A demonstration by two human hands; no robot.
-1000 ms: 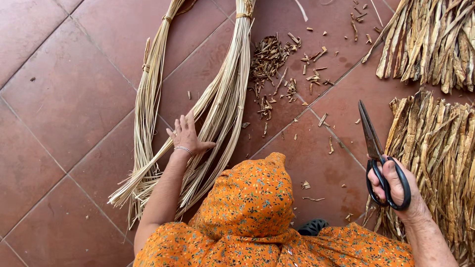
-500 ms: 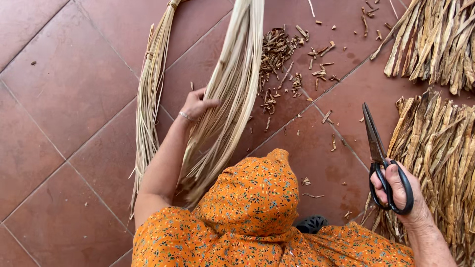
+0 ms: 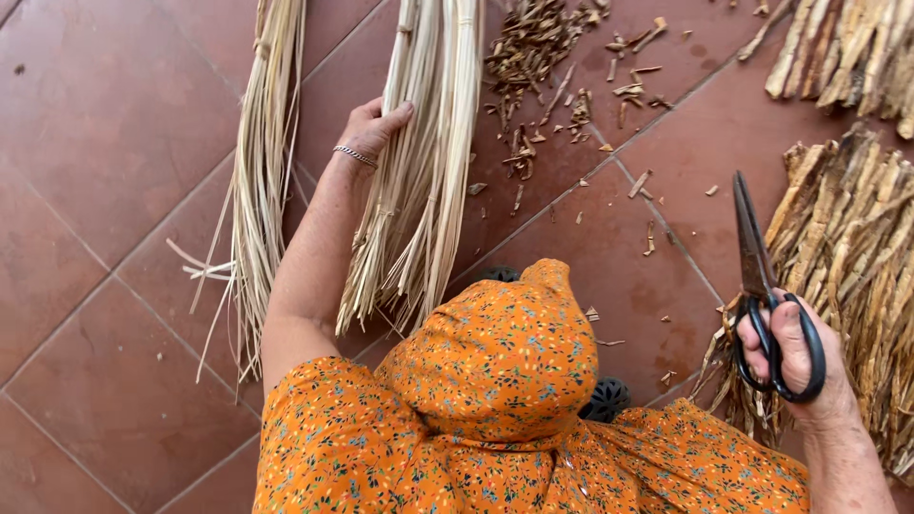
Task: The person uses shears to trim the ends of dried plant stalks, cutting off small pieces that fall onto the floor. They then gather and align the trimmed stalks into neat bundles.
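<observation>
I'm closing my left hand (image 3: pixel 373 128) on the pale straw bundle (image 3: pixel 424 162), its long axis running away from me along the floor, while my right hand (image 3: pixel 795 357), farther off, is clenching black scissors (image 3: pixel 762 286).

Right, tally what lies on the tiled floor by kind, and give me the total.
Pale straw bundles: 2, the left hand grips the nearer bundle, the other bundle lies left of it
Dry brown leaf piles: 2, one upper right, one beside the right hand
Scissors: 1, in the right hand
Heap of brown trimmings: 1
Total: 6
</observation>
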